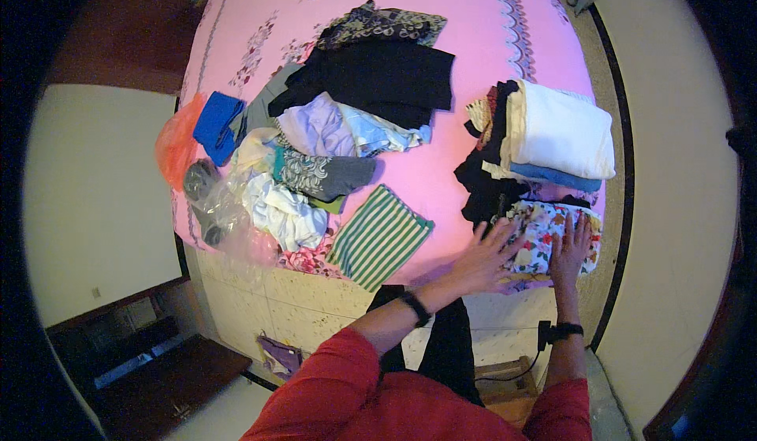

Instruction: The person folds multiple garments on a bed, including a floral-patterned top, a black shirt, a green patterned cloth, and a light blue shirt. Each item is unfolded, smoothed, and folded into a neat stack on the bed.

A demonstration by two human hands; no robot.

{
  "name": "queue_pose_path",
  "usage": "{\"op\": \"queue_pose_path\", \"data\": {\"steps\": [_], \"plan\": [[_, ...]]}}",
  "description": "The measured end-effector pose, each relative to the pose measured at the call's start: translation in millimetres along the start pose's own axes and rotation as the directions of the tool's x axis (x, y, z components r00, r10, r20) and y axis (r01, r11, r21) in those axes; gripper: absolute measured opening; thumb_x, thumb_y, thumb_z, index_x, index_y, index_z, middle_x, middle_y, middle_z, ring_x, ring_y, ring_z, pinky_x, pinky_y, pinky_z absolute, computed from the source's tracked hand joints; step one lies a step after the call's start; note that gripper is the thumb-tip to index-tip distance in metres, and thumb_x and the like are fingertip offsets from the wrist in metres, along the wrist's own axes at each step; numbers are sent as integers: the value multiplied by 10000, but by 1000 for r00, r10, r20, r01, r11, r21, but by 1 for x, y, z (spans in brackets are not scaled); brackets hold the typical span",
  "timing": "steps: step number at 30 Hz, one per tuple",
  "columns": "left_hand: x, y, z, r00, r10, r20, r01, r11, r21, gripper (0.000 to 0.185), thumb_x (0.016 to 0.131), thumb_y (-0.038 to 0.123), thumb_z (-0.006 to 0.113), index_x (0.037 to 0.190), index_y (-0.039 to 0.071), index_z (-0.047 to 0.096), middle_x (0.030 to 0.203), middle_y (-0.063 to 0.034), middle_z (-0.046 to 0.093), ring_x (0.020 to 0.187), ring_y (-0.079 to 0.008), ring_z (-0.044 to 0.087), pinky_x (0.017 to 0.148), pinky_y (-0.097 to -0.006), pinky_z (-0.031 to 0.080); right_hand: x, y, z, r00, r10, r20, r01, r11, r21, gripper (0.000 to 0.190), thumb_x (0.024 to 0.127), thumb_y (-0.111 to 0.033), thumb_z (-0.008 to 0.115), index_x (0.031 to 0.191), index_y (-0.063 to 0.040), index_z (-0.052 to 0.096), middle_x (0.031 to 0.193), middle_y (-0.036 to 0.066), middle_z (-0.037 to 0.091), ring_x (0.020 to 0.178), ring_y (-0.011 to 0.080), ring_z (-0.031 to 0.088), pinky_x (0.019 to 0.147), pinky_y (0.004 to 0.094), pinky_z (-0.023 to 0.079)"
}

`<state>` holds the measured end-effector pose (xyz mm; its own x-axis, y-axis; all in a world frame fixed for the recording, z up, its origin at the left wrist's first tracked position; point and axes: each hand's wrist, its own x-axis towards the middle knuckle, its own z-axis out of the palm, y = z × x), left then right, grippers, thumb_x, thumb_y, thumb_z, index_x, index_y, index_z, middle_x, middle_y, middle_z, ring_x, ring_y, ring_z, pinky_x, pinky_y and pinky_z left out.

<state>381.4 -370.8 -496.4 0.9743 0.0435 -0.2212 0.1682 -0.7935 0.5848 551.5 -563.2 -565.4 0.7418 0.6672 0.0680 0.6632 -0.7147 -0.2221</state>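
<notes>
Both of my palms rest on a folded floral cloth (539, 246) at the bed's near right corner. My left hand (488, 257) lies over its left edge with the fingers spread. Flat on its right part is my right hand (571, 248), fingers slightly apart. Neither hand grips anything. Just beyond the floral cloth stands a stack of folded clothes with a white cloth (562, 127) on top and a blue cloth (556, 176) under it. Crumpled black clothing (488, 189) touches the stack's left side. A green-and-white striped cloth (384, 237) lies flat to the left.
A pink floral bedspread (473, 3) covers the bed. Loose clothes are heaped mid-bed, among them a black garment (378, 80), a lilac one (319, 124) and a white one (284, 210). Clear plastic bags (227, 204) sit at the left edge. A wooden stool (505, 382) stands near my legs.
</notes>
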Motion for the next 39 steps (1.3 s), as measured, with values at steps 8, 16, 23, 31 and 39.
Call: {"op": "queue_pose_path", "data": {"steps": [8,16,23,31,39], "plan": [[-182,-167,-21,629,-588,-509,629,769,-111,748,750,169,759,1376,-20,395,1360,-245,459,1243,-402,464,1065,-470,365,-44,-106,-32,989,32,143,-122,719,685,232,936,-131,587,1137,-16,596,1065,135,645,970,278,628,910,399,490],[-234,-258,-21,654,-736,177,669,452,-590,776,711,406,824,1284,5,489,1147,-176,625,1054,-301,618,913,-384,482,-99,-244,95,515,-317,797,-715,354,603,366,949,-210,605,1234,15,553,1137,99,618,1037,193,604,922,315,485],[-240,-212,-56,616,-588,524,559,-143,-817,836,792,270,781,1456,34,331,1336,-122,524,1175,-254,541,994,-394,444,-89,-300,87,339,-476,812,-941,-152,304,509,965,-232,593,1384,-7,411,1267,129,568,1178,251,565,1007,415,477],[-246,-181,-50,821,-361,442,433,-112,-895,714,824,204,745,1429,29,411,1317,-116,580,1169,-219,576,1005,-346,451,-106,-297,34,379,-333,863,-915,-272,297,612,894,-189,689,1405,-46,383,1348,112,520,1255,255,498,1065,456,412],[-179,-102,-95,963,-265,48,43,-28,-999,648,921,218,630,1471,32,344,1367,-125,519,1252,-218,498,1068,-353,380,-83,-212,-68,669,24,743,-637,-497,590,649,862,-135,668,1418,-2,362,1373,120,508,1250,267,504,1090,416,388]]}}
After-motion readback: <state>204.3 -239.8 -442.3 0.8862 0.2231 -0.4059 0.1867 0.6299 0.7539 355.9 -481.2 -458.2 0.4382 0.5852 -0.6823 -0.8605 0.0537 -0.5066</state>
